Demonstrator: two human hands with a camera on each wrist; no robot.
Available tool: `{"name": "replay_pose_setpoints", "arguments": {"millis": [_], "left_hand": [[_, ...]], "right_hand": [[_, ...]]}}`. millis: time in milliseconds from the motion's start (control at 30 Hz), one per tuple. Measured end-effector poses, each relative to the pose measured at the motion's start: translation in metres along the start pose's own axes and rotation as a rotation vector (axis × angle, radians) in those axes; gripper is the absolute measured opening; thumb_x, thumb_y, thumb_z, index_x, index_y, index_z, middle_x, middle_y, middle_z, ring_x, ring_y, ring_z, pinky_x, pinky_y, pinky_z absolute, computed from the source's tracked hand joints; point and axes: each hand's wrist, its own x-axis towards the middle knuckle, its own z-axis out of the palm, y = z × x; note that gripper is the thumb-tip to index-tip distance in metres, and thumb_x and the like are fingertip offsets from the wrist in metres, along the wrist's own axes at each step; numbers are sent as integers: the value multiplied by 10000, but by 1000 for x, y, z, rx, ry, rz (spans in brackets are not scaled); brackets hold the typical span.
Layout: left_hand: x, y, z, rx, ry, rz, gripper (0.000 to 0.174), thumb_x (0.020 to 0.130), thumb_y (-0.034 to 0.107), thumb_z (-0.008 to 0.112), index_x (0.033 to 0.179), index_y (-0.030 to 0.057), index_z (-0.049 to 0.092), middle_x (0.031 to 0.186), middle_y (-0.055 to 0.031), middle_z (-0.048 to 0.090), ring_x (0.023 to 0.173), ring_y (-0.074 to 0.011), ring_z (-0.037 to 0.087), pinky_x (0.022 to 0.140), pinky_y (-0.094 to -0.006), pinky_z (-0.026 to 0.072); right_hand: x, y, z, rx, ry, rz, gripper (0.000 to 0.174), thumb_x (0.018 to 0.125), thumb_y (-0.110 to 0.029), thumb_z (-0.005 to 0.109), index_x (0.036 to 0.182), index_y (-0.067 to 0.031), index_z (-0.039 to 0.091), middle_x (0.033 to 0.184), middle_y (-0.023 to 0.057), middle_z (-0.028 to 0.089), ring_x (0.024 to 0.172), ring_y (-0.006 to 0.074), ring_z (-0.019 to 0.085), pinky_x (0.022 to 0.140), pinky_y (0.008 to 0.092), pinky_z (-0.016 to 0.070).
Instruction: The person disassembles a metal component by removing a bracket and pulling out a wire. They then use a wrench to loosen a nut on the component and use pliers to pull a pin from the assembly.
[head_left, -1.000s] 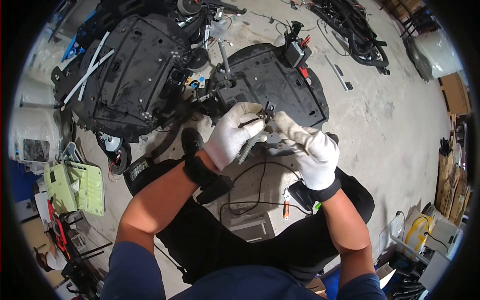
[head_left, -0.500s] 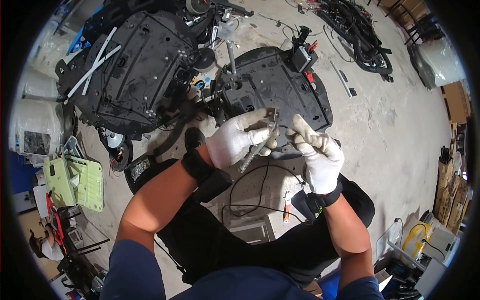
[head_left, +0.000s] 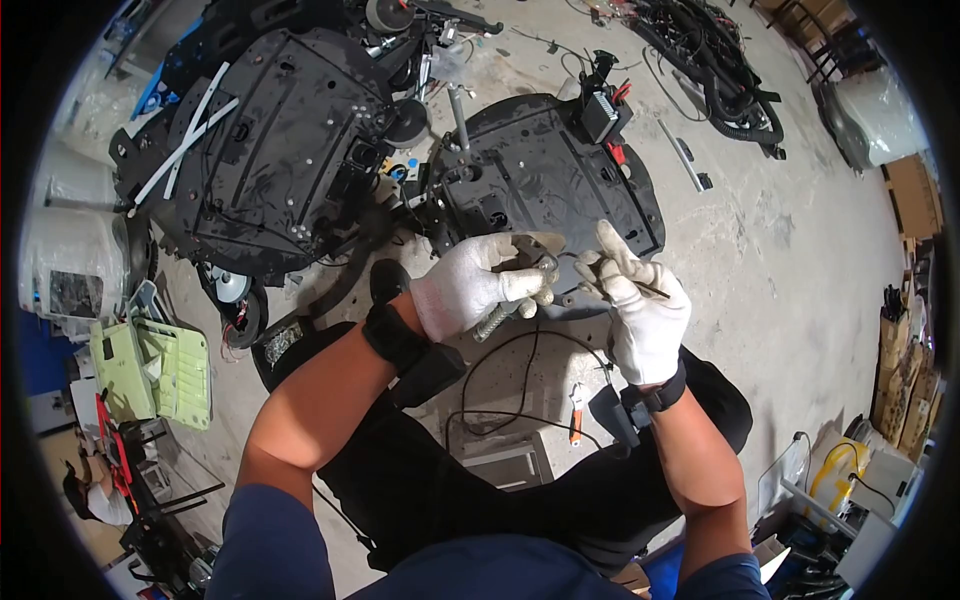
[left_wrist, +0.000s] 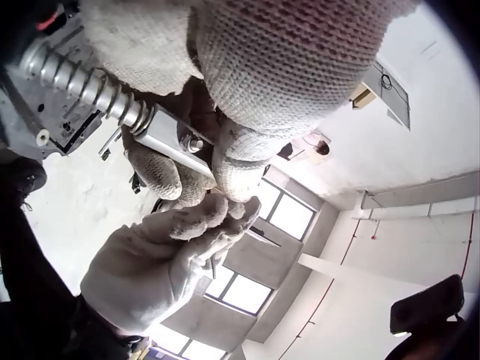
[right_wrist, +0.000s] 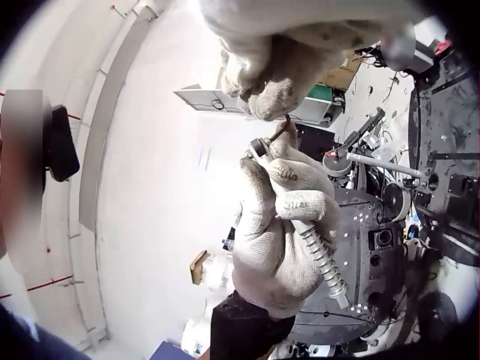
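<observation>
The gloved left hand grips a metal rod with a coil spring. In the left wrist view the spring runs into a flat metal bracket with a nut on it, held among the glove's fingers. The right wrist view shows the spring hanging below the left hand. Close by on the right, the gloved right hand pinches a thin dark bent tool, whose end reaches the rod's upper end in the right wrist view.
Two black panels with mounted parts lie on the floor ahead. An orange-handled tool and a black cable are between the legs. A green plastic case stands at left, cable bundles at upper right.
The right hand has drawn slightly apart from the left and turned, and the thin tool now shows in it. The left hand has tilted the metal part while keeping its grip.
</observation>
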Motion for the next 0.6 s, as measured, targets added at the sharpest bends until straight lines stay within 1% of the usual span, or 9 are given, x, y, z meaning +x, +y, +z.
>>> {"name": "replay_pose_setpoints", "arguments": {"millis": [133,233,300,333,367,400,467,533,600], "left_hand": [[-2,-1,1,-18,-32,-3,376,877,34,468,1249,-2,418,960,-85,571,790,-139,568,658,-244,468],[-5,0,5,-112,-16,-31,340,898,59,440,1231,-2,414,939,-95,567,746,-135,552,595,-235,441],[-4,-1,5,-170,-11,-44,327,908,73,425,1225,-2,409,926,-100,564,718,-130,540,561,-229,423],[-2,-1,4,-200,3,-47,314,917,78,401,1220,-2,409,919,-100,562,694,-120,522,541,-222,407],[-1,-1,2,-230,17,-50,302,926,83,377,1215,-2,408,913,-100,561,671,-109,504,522,-216,390],[-1,-3,-4,435,-75,249,307,908,44,403,1206,-27,423,910,-64,555,670,-86,513,525,-188,424],[-2,-2,-5,438,-81,223,322,907,45,402,1220,-28,416,890,-56,545,668,-85,505,527,-190,420],[-1,-2,-4,442,-85,200,338,905,47,401,1234,-28,408,870,-48,535,667,-85,498,530,-192,416],[0,-4,-3,-135,-112,47,352,916,54,389,1261,-14,394,831,-33,514,665,-91,488,564,-202,420]], "right_hand": [[-1,-4,5,-38,12,37,106,780,48,624,819,-18,550,1209,295,475,966,338,599,784,423,535],[-2,-4,7,-6,-36,-38,102,789,64,606,843,-12,565,1208,285,482,946,292,610,767,386,538],[-5,-12,21,-87,48,32,65,791,103,584,792,64,532,1130,259,548,952,244,613,804,294,521],[-6,-5,19,-50,40,-29,63,778,89,611,785,56,558,1072,228,595,896,207,632,749,268,529],[-6,3,12,-50,42,-29,63,778,89,611,785,56,558,1072,228,595,896,207,632,749,268,529],[-7,11,2,-218,-63,-147,65,771,78,625,805,56,574,1034,203,618,868,186,635,731,258,525],[-6,5,-2,-691,-230,-345,112,770,39,646,874,55,606,936,129,662,807,122,636,699,223,506],[-7,-9,12,-715,-240,-299,131,771,29,647,896,52,615,933,122,664,807,126,639,701,218,502],[-8,-7,18,-738,-250,-253,150,772,20,648,917,48,624,929,116,665,806,130,642,703,213,497]]}}
